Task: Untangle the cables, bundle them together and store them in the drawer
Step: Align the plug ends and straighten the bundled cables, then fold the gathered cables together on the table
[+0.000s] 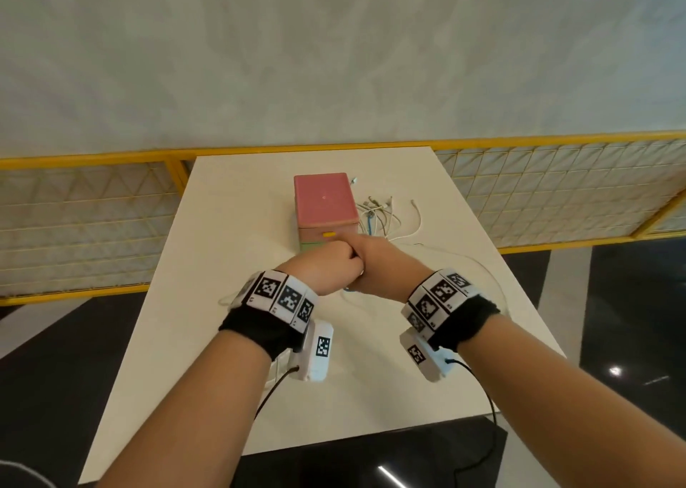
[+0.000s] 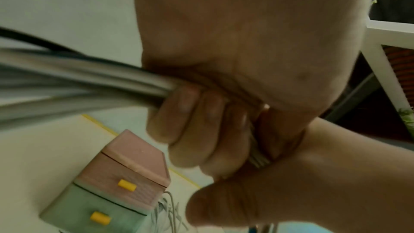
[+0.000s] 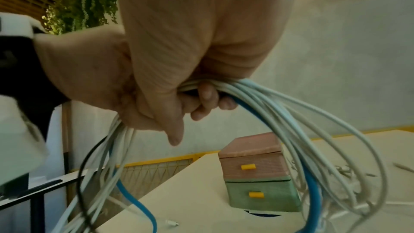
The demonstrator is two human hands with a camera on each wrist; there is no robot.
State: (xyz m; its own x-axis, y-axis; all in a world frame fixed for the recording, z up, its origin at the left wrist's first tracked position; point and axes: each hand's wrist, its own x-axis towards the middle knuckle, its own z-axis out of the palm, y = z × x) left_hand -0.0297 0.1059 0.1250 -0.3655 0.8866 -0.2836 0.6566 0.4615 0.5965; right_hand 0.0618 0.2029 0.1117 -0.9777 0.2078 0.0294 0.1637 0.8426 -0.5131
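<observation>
Both hands meet fist to fist just in front of the drawer box [image 1: 324, 201]. My left hand [image 1: 326, 268] has its fingers [image 2: 190, 118] curled round a bunch of cables [image 2: 89, 81]. Pressed against it, my right hand [image 1: 375, 264] grips the same bundle of white, blue and black cables [image 3: 280, 105], which loops down on both sides of the fist. The cables' far ends [image 1: 386, 214] lie spread on the table to the right of the box. The box [image 3: 253, 164] has a pink upper drawer and a green lower drawer with yellow handles, both closed.
The white table [image 1: 230, 227] ends close behind the box, where a yellow mesh fence [image 1: 92, 209] runs along a pale wall. A loose cable plug [image 3: 171, 222] lies near the table's edge. Dark floor surrounds the table at the front and sides.
</observation>
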